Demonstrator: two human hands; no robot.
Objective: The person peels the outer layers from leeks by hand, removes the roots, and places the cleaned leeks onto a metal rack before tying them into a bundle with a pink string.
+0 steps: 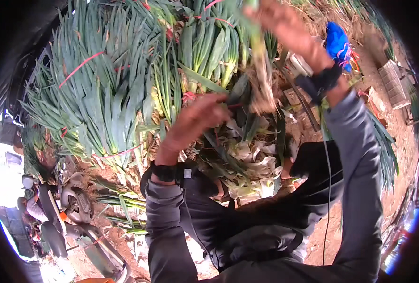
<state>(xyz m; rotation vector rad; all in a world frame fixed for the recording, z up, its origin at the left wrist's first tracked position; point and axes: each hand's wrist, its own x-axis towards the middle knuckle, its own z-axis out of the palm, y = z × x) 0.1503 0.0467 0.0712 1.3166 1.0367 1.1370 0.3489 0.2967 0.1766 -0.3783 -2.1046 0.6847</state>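
Note:
My right hand is raised at the upper right, closed round the green part of some spring onions. Their pale, rooty ends hang down and are blurred by motion. Lower and to the left, my left hand reaches toward the middle with its fingers stretched out and nothing visible in them. Close beyond it stand tied bundles of spring onions with pink ties. A larger bundle spreads across the upper left. Peeled leaves and trimmings lie in a heap below my hands, between my legs.
A blue bag with pink and red ties sits at the upper right, near a pale crate-like object. More spring onions lie beyond my right sleeve. A parked motorbike stands at the lower left, beside loose stalks on the ground.

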